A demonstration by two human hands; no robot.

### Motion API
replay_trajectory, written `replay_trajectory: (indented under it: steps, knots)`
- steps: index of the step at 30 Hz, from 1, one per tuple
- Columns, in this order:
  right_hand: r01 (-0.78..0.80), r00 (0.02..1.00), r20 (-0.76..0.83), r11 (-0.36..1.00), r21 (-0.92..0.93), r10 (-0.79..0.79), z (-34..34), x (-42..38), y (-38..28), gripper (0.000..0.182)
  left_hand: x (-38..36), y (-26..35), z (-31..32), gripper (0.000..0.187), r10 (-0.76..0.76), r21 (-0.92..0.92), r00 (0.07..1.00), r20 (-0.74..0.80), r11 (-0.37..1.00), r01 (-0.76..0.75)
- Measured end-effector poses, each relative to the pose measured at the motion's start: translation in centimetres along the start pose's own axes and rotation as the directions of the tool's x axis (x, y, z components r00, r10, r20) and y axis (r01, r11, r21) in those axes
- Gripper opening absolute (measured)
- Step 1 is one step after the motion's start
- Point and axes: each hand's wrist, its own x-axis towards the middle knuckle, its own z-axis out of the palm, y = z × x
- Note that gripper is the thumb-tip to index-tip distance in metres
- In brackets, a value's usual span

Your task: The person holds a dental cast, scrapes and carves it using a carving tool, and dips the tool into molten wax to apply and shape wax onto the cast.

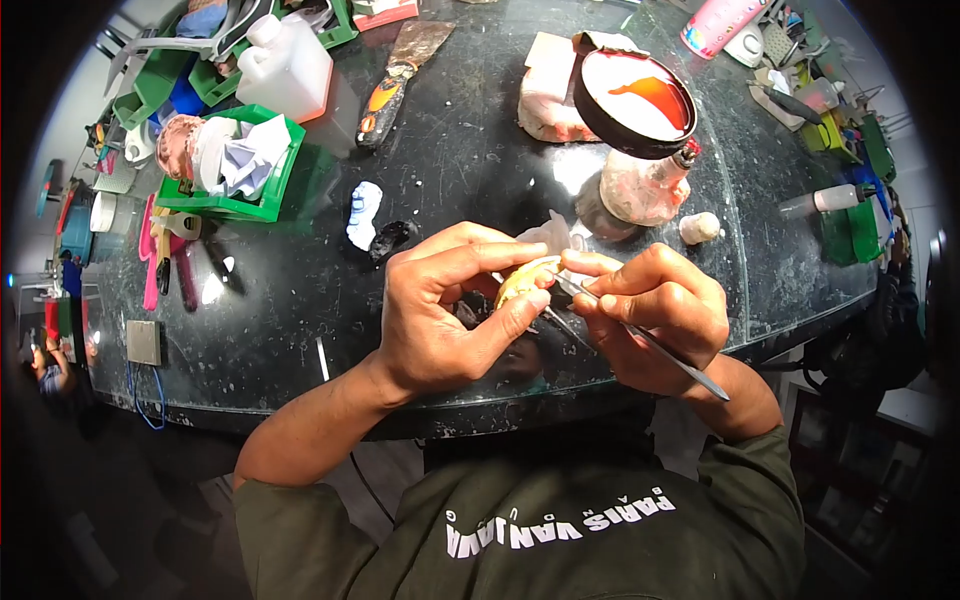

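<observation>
My left hand (435, 315) is closed, pinching a small yellow dental cast (515, 285) between thumb and fingers. In my right hand (660, 315) a thin metal carving tool (685, 368) is gripped like a pen. Its tip is at the right side of the cast; whether it touches cannot be made out. Just beyond my fingers lies a translucent, crumpled piece (560, 235). A pale blue moulded piece (363, 215) rests beyond my left hand, with a black lump (392, 238) beside it.
A round dark-rimmed tin with red material (640, 100) is tilted near a glass spirit burner (640, 190). A small whitish cylinder (700, 228) stands at right. Further off are a scraper (390, 90), a green box (240, 207), a plastic jug (285, 75) and a pink can (720, 25).
</observation>
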Motion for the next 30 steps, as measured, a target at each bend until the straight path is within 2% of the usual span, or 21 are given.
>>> replay_trajectory:
  steps: [2, 4, 6, 16, 22, 25, 28, 30]
  knots:
    - [0.006, 1.0, -0.005, 1.0, -0.01, -0.006, 0.04, 0.03, -0.05, 0.023, -0.04, 0.0, 0.06, 0.03, -0.001, -0.002, 1.0, -0.002, 1.0, 0.001]
    - [-0.036, 0.996, -0.086, 0.999, 0.006, 0.036, 0.36, -0.01, -0.2, 0.019, 0.07, 0.07, 0.15, 0.029, 0.011, -0.003, 1.0, -0.002, 1.0, -0.011]
    - [-0.069, 0.992, -0.109, 0.998, -0.006, 0.067, 0.36, -0.1, -0.41, 0.02, 0.05, 0.18, 0.29, 0.028, -0.032, -0.042, 0.999, -0.005, 0.999, 0.032]
    - [-0.023, 0.998, -0.061, 1.0, -0.012, 0.022, 0.01, 0.13, -0.14, 0.02, -0.04, 0.12, 0.38, 0.028, -0.209, -0.255, 0.976, 0.051, 0.943, 0.216]
    - [-0.039, 0.996, -0.08, 0.998, 0.045, 0.043, 0.15, 0.01, -0.26, 0.02, 0.08, 0.07, 0.24, 0.03, -0.313, -0.444, 0.942, 0.122, 0.831, 0.334]
    - [-0.035, 0.994, -0.097, 0.998, 0.053, 0.04, 0.21, 0.1, -0.31, 0.019, 0.05, 0.03, 0.45, 0.032, -0.336, -0.493, 0.931, 0.139, 0.792, 0.36]
    - [-0.034, 0.993, -0.111, 0.998, 0.057, 0.04, 0.26, 0.1, -0.36, 0.019, -0.01, 0.06, 0.84, 0.025, -0.297, -0.517, 0.949, 0.105, 0.799, 0.307]
    - [-0.039, 0.991, -0.124, 0.997, 0.065, 0.047, 0.37, 0.07, -0.37, 0.019, -0.11, -0.04, 0.62, 0.028, -0.293, -0.474, 0.949, 0.116, 0.823, 0.313]
